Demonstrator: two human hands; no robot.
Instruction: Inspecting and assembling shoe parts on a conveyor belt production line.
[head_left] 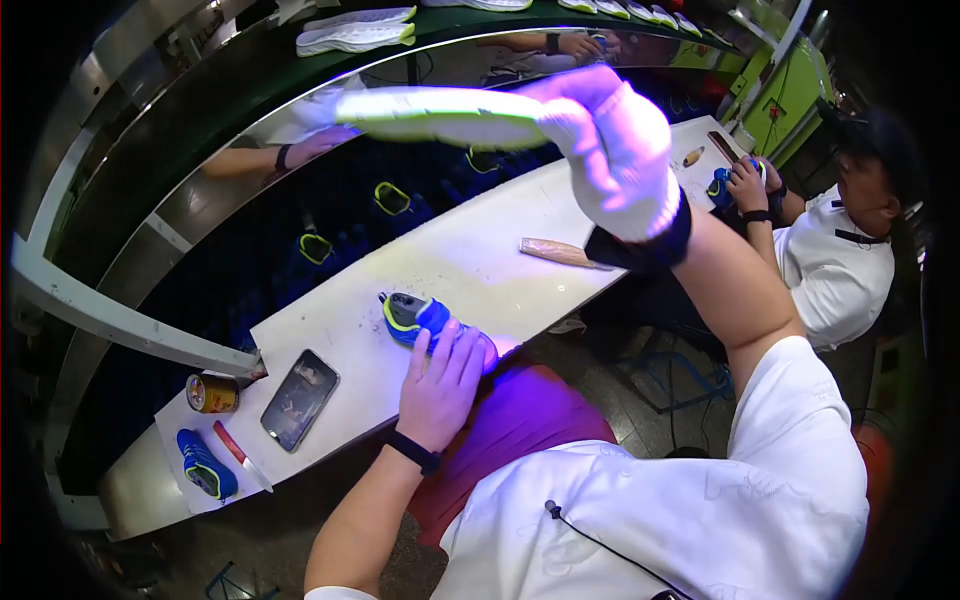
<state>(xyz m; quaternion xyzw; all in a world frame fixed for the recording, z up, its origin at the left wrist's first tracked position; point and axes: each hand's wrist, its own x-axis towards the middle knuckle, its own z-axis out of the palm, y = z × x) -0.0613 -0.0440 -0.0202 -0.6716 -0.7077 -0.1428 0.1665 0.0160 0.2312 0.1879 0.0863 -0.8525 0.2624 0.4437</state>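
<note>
White, green-edged shoe sole [440,115]: raised over the white bench [490,265], one end gripped in the white-gloved right hand [610,150]; probably light, flexible; hold by edges. Blue, lime-collared fabric shoe upper [432,318]: on bench, bare left hand [440,378] curved over toe end; likely firm.

Footwear workshop, shoe soles [355,34] are lining an upper shelf [480,24], blue shoe [407,312] is resting on long workbench [460,250], co-worker [845,265] is working alongside
</note>
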